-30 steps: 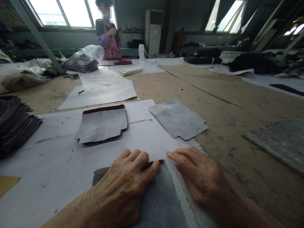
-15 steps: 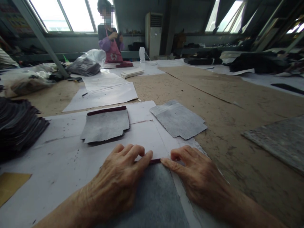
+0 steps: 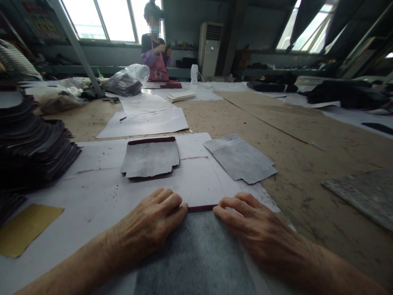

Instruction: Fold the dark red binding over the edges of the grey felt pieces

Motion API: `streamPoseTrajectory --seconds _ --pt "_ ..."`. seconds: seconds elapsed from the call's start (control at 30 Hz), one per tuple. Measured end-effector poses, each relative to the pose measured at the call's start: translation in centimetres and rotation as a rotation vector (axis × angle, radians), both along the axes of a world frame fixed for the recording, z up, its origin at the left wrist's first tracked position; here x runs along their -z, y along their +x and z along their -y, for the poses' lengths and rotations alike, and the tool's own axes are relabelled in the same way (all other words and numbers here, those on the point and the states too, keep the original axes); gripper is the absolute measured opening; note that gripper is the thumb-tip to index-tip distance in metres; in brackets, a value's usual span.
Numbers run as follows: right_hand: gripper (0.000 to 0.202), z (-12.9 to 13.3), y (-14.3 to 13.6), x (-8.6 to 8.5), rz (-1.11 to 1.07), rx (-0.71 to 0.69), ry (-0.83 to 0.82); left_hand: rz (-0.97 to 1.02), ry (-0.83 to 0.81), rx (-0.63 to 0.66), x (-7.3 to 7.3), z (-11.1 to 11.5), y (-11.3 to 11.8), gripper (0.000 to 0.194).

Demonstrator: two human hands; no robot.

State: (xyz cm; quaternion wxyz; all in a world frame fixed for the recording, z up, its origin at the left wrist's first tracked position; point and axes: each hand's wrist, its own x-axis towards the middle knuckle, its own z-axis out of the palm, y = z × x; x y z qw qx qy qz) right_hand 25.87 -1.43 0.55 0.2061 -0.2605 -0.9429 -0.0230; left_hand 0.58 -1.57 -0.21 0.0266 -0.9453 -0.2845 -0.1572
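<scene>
Directly before me lies a grey fabric piece (image 3: 199,250) with a narrow dark-red folded strip along its far edge. My left hand (image 3: 156,217) is closed at the left end of that strip, thumb and fingers pressed together on it. At the right end my right hand (image 3: 245,217) pinches the same edge between thumb and forefinger. Past the hands rests a small stack of grey pieces (image 3: 150,159) with a dark-red folded top edge. Another grey piece (image 3: 241,157), notched at its corners, lies flat to the right of it.
White paper sheets (image 3: 101,196) cover the brown table (image 3: 260,139). A tall pile of dark pieces (image 3: 39,143) stands at left, near a tan card (image 3: 29,229). A grey slab (image 3: 365,196) lies at right. Across the table stands a person in a pink apron (image 3: 158,67).
My hands have moved apart along the folded edge, so more of the dark-red strip shows between them. The whole view has shifted, bringing more of the left side into sight.
</scene>
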Motion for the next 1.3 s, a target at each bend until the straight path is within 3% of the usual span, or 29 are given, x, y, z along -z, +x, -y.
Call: streamPoseTrajectory --seconds 0.17,0.3,0.37,0.43,0.5,0.6,0.73,0.83,1.07,1.3 --pt "0.027 -1.4 0.1 -0.2 -0.110 -0.042 -0.186 -0.098 -0.027 0.033 -0.5 0.0 0.0 0.025" --pt "0.016 -2.3 1.0 -0.5 -0.167 0.071 -0.360 -0.107 -0.048 0.062 -0.9 -0.2 0.1 0.023" --pt "0.015 -2.6 1.2 -0.8 -0.168 0.206 -0.419 -0.112 -0.048 0.068 -1.0 -0.3 0.1 0.020" --pt "0.015 -2.8 0.9 -1.1 -0.209 0.382 -0.351 -0.100 -0.045 0.065 -0.9 -0.4 0.1 0.020" --pt "0.009 -2.6 -0.4 -1.1 -0.237 0.460 -0.158 -0.090 -0.045 0.068 -0.8 -0.4 0.1 0.020" --pt "0.018 -1.5 -3.6 -0.6 -0.167 0.309 0.053 -0.081 -0.044 0.067 -0.7 -0.3 0.1 0.018" --pt "0.031 0.6 -6.8 0.7 -0.076 0.140 0.080 -0.068 -0.070 0.061 -0.7 -0.3 0.2 0.014" --pt "0.033 1.5 -6.9 1.4 -0.077 0.139 0.111 0.009 -0.103 0.055 -0.4 -0.6 -0.3 0.015" --pt "0.029 1.5 -6.2 1.8 -0.072 0.193 0.096 0.407 -0.335 -0.035 0.6 -1.1 -3.1 0.018" --pt "0.032 1.3 -6.2 2.1 -0.054 0.195 0.112 0.352 -0.380 0.011 0.3 -1.0 -3.7 0.026"
